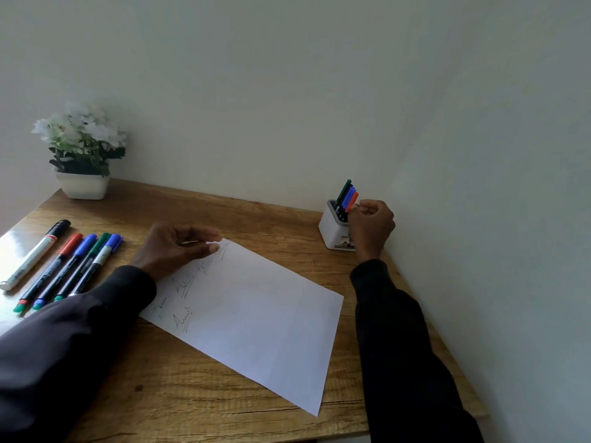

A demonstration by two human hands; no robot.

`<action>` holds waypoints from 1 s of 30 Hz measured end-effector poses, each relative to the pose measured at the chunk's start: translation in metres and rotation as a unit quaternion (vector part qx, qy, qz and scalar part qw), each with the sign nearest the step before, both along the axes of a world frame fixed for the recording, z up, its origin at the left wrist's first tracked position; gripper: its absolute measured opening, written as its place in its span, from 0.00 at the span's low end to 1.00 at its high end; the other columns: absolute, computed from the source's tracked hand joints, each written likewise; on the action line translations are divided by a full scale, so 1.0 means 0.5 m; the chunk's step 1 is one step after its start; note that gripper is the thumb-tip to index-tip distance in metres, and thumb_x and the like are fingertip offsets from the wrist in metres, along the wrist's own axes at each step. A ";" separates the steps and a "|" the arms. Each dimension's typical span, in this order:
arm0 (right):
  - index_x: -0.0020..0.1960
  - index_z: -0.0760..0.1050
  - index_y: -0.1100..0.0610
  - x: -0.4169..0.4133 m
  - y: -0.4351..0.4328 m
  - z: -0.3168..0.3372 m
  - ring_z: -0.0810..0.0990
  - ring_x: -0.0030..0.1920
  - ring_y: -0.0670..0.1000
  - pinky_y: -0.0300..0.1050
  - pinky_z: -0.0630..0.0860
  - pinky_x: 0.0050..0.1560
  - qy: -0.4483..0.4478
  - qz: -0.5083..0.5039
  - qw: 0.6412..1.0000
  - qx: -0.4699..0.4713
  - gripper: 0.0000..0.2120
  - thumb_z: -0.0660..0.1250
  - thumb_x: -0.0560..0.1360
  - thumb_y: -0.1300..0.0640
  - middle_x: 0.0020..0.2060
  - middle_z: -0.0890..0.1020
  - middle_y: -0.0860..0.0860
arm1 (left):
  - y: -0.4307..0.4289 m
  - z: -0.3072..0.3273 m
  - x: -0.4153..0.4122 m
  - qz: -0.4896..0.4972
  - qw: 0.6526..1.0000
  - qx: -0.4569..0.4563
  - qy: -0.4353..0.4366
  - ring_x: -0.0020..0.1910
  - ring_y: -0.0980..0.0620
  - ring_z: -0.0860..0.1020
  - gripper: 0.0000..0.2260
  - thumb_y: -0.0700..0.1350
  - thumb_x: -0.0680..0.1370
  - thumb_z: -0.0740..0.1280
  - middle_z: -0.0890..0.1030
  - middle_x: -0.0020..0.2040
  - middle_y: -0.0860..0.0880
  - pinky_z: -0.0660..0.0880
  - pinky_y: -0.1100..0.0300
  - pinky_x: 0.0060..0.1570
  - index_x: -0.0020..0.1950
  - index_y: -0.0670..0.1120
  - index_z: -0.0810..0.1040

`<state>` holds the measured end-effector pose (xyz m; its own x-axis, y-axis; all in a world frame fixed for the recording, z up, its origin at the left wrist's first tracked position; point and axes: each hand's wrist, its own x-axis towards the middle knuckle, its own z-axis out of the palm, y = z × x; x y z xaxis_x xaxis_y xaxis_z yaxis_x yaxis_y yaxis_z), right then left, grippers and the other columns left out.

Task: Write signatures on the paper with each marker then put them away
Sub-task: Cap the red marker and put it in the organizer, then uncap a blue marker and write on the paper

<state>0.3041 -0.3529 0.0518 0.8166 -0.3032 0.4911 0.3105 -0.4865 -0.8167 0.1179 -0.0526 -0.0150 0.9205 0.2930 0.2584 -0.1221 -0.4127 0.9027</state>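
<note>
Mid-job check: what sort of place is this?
Probably a home or office writing desk in a corner: wooden tabletop, white pen holder with markers, potted white flowers against plain walls.

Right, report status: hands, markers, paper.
Right hand pinches red-capped marker at the holder. Left hand rests on paper, signatures on it. Five markers lie to the left. No obstruction seen.

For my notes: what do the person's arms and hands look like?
The left sleeve and right sleeve are long, dark, plain fabric, loosely folded, ending at the wrists. The left hand and right hand are bare: no gloves, watch or rings visible.
</note>
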 end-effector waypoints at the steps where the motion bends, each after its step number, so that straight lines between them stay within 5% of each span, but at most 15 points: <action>1: 0.51 0.82 0.63 -0.006 0.004 -0.001 0.81 0.45 0.47 0.23 0.72 0.35 -0.006 0.005 1.000 0.009 0.06 0.71 0.75 0.65 0.47 0.85 0.55 | -0.002 0.001 -0.002 0.000 1.000 -0.005 0.000 0.43 0.75 0.79 0.11 0.45 0.73 0.76 0.80 0.40 0.75 0.73 0.75 0.40 0.55 0.51 0.86; 5: 0.48 0.82 0.57 -0.046 0.032 -0.016 0.82 0.45 0.45 0.38 0.81 0.48 0.010 0.078 0.995 0.059 0.04 0.72 0.75 0.64 0.44 0.84 0.50 | -0.006 0.008 -0.009 0.000 0.999 -0.036 0.000 0.43 0.71 0.81 0.09 0.44 0.74 0.76 0.82 0.41 0.72 0.78 0.73 0.39 0.53 0.51 0.86; 10: 0.46 0.83 0.55 -0.122 0.081 -0.065 0.82 0.42 0.45 0.40 0.79 0.45 0.105 0.205 0.969 0.088 0.03 0.74 0.75 0.63 0.41 0.85 0.50 | -0.008 0.026 -0.038 0.021 0.995 -0.095 0.001 0.44 0.66 0.83 0.08 0.41 0.75 0.74 0.86 0.47 0.55 0.77 0.75 0.39 0.54 0.45 0.86; 14: 0.48 0.84 0.58 -0.189 0.128 -0.101 0.82 0.41 0.47 0.42 0.79 0.42 0.169 0.315 0.931 0.076 0.03 0.74 0.76 0.63 0.41 0.86 0.53 | 0.009 0.036 -0.088 0.028 0.991 -0.123 0.045 0.44 0.62 0.84 0.06 0.43 0.77 0.73 0.87 0.46 0.55 0.78 0.68 0.41 0.53 0.46 0.85; 20: 0.49 0.84 0.55 -0.262 0.201 -0.108 0.84 0.47 0.48 0.39 0.80 0.44 0.178 0.445 0.877 -0.049 0.03 0.74 0.76 0.61 0.47 0.86 0.49 | 0.044 0.035 -0.182 0.061 0.985 -0.164 0.007 0.49 0.49 0.86 0.10 0.43 0.75 0.75 0.88 0.47 0.48 0.82 0.60 0.50 0.54 0.42 0.85; 24: 0.47 0.84 0.53 -0.292 0.269 -0.092 0.82 0.44 0.40 0.29 0.76 0.42 0.109 0.489 0.848 -0.176 0.03 0.75 0.76 0.61 0.45 0.85 0.46 | 0.064 0.038 -0.244 0.075 0.973 -0.219 -0.007 0.52 0.43 0.85 0.12 0.43 0.75 0.74 0.87 0.50 0.43 0.82 0.55 0.56 0.56 0.40 0.84; 30: 0.50 0.84 0.58 -0.318 0.394 -0.088 0.82 0.45 0.45 0.30 0.75 0.44 0.009 0.523 0.806 -0.275 0.06 0.73 0.76 0.66 0.46 0.86 0.50 | 0.089 0.065 -0.309 0.104 0.963 -0.247 -0.016 0.55 0.42 0.85 0.11 0.40 0.77 0.73 0.86 0.52 0.41 0.78 0.49 0.62 0.58 0.39 0.83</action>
<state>0.1452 -0.1561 0.0078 0.4918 0.8167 0.3019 0.7772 -0.2555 -0.5750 -0.0364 -0.0080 0.0177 0.8229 0.5642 0.0674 -0.1143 0.0483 0.9923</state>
